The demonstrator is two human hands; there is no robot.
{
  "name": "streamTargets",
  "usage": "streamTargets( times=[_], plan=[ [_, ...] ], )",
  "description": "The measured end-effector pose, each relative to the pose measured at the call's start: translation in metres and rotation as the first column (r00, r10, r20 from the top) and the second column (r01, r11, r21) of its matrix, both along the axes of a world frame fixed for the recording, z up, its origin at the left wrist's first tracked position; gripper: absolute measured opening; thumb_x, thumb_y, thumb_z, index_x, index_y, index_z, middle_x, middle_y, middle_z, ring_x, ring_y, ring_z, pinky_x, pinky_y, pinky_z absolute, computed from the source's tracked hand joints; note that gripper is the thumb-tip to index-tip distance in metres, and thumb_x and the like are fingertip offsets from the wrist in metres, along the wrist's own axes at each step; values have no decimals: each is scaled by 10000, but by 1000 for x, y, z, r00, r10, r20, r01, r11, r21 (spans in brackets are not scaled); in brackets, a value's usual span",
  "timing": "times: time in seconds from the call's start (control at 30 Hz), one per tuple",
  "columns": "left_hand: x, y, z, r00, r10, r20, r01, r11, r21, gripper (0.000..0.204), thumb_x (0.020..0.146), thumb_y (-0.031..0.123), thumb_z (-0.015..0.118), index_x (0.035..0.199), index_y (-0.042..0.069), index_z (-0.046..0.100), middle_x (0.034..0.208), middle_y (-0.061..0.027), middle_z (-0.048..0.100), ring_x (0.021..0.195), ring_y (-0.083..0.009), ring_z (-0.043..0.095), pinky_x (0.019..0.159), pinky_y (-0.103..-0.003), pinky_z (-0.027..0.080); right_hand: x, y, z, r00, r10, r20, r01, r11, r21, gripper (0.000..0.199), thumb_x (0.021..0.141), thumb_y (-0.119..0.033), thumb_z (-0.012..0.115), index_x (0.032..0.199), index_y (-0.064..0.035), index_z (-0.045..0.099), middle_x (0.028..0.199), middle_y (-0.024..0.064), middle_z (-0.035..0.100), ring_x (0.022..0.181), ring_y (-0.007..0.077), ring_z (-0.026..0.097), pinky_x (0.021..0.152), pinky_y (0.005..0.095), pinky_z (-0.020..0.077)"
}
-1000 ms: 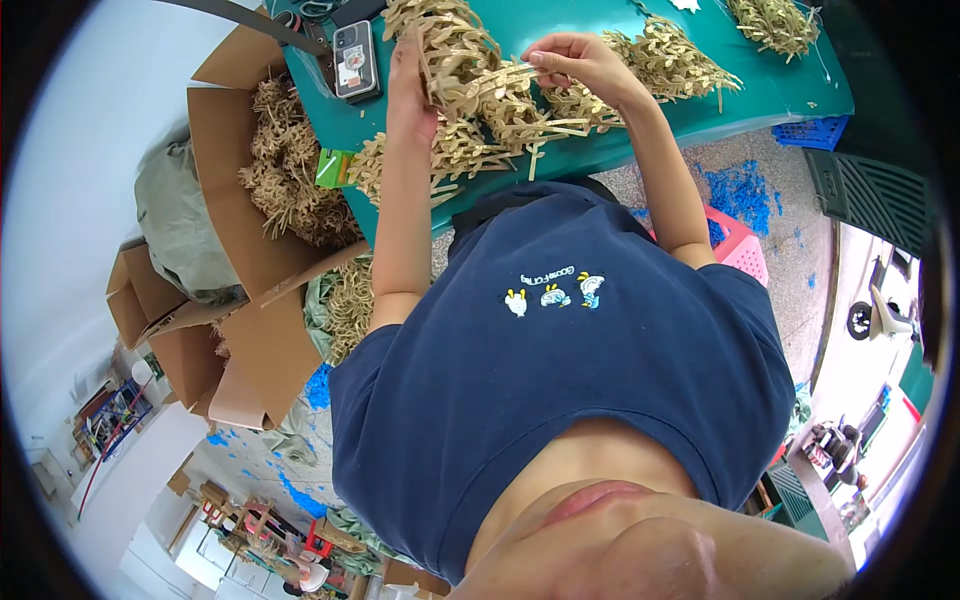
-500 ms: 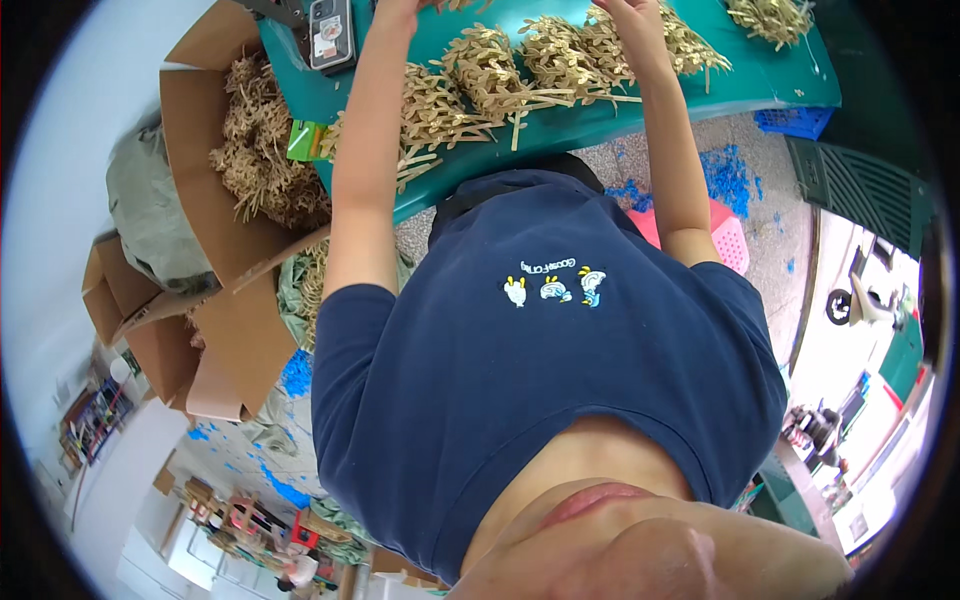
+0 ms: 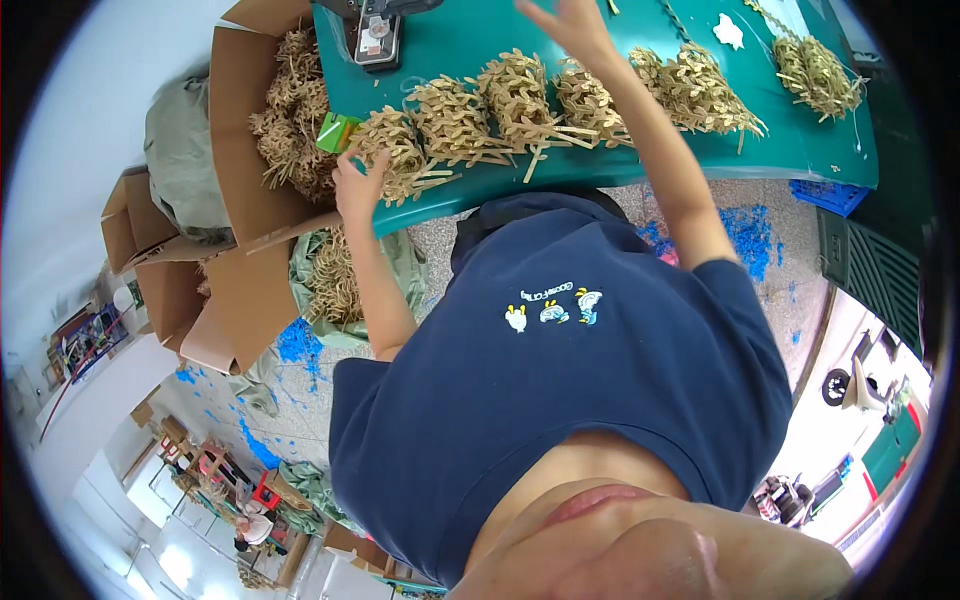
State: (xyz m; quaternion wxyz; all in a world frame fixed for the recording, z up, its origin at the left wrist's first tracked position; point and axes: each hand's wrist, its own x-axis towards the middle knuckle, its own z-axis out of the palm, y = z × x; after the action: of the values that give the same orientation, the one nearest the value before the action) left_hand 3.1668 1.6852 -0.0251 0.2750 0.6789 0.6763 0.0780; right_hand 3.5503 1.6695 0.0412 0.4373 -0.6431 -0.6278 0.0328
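Observation:
A row of bundled gold artificial leaf sprays (image 3: 525,100) lies along the near edge of the green table (image 3: 460,45). At the row's left end, my left hand (image 3: 360,190) is beside the last bundle (image 3: 388,145), thumb and finger apart and close against its leaves. I see nothing held in it. My right hand (image 3: 572,28) reaches over the table beyond the row, fingers spread and empty, with part of it cut off by the top edge. My right forearm covers part of the bundles under it.
A green box (image 3: 337,132) stands by the left bundle. A phone (image 3: 378,40) lies at the table's back left. More sprays (image 3: 818,78) are at the right, near a white star-shaped piece (image 3: 729,32). Left of the table, a cardboard box (image 3: 232,130) holds loose sprays. Blue scraps (image 3: 750,240) litter the floor.
My left hand has drawn back from the far side to the leftmost bundle. My right hand has moved left and off the bundles. The view has shifted, showing more of the table.

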Motion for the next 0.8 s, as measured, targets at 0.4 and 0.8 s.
streamTargets(
  times=[0.4,0.8],
  plan=[
    [5,3,-36,570,596,565,-331,796,-506,935,654,289,799,1349,10,238,1211,-167,467,1062,-246,527,859,-351,461,163,144,-69,797,-361,485,485,860,-157,632,734,-241,627,1310,-163,378,1365,158,326,1308,382,232,1025,577,215],
    [26,-19,36,146,654,742,-434,717,-546,622,819,297,611,1330,59,348,1221,-111,502,1109,-247,509,909,-368,445,266,217,-51,878,-200,435,397,813,-426,517,667,-421,697,1084,-150,555,968,155,625,912,340,595,759,458,484]
  ],
)
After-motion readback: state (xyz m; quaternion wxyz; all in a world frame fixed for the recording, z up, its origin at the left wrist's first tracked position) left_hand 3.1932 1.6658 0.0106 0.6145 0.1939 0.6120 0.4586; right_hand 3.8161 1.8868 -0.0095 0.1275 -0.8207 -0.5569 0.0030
